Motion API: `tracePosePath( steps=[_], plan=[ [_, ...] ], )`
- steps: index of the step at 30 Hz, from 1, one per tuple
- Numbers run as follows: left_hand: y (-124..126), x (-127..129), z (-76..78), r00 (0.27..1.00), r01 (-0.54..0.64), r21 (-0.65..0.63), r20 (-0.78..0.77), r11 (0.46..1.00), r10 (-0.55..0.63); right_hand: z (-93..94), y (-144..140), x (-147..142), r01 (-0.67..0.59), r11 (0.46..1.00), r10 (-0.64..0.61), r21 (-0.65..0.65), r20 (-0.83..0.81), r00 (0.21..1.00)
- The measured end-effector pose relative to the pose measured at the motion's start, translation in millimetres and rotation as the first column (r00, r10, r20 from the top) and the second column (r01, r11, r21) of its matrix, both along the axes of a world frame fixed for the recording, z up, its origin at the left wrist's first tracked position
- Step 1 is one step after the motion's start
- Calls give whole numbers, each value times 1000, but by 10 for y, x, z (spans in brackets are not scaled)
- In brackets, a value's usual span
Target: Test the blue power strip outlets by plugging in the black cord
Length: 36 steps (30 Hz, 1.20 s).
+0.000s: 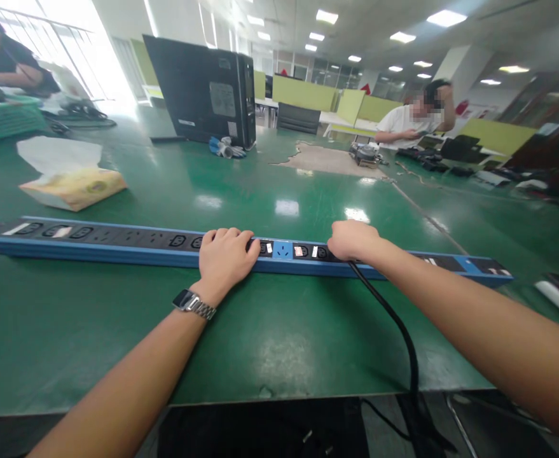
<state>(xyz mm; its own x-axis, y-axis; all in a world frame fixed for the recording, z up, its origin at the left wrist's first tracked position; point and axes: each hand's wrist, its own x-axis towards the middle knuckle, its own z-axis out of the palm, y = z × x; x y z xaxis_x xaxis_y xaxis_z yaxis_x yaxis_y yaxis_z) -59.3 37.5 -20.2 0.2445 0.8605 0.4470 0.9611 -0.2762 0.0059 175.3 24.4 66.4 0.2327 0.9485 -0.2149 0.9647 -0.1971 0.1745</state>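
blue power strip [131, 245] lies long across the green table [117, 318]. left hand [226, 256] rests flat and open on it, holding it down. right hand [353, 240] is closed around a black cord's [398, 324] plug, at a socket. next it probably needs a firm, straight move.

glossy green table top [117, 318] with light glare, smooth blue painted metal power strip [117, 249] with matt black socket face, matt black rubbery cable [393, 321], shiny metal link watch band [198, 306], soft white paper tissues [57, 154]
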Motion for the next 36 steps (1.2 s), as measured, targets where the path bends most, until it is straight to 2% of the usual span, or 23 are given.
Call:
tracePosePath(
  steps=[8,15,18,21,23,25,28,31,33,36],
  plan=[
    [-16,-11,16,1000,17,-32,20,999,-16,-270,-276,90,-32,994,34,107,-16,999],
    [-20,7,29,1000,5,-66,-13,998,-6,-323,-213,74,-70,992,67,105,31,997],
    [-23,19,46,1000,18,-82,8,996,-18,-194,-196,157,-131,988,130,84,10,991],
    [-17,29,62,1000,6,-102,2,995,-6,65,-204,248,-173,953,178,250,3,984],
    [-13,30,66,1000,7,-106,-11,994,-8,219,-207,272,-158,932,163,326,11,987],
    [-13,25,63,1000,4,-96,-22,995,-6,274,-193,264,-132,955,125,265,42,991],
    [-21,19,50,999,-5,-80,-33,997,2,152,-138,251,-132,990,127,53,74,989],
    [-30,21,36,1000,4,-66,-26,998,-6,-50,-90,292,-192,979,192,-63,5,981],
    [-29,26,34,1000,1,-63,-22,998,-3,-149,-89,345,-210,977,209,-26,-46,977],
    [-18,28,43,1000,-10,-76,-30,997,7,-261,-141,426,-170,976,195,136,-191,962]
  ],
)
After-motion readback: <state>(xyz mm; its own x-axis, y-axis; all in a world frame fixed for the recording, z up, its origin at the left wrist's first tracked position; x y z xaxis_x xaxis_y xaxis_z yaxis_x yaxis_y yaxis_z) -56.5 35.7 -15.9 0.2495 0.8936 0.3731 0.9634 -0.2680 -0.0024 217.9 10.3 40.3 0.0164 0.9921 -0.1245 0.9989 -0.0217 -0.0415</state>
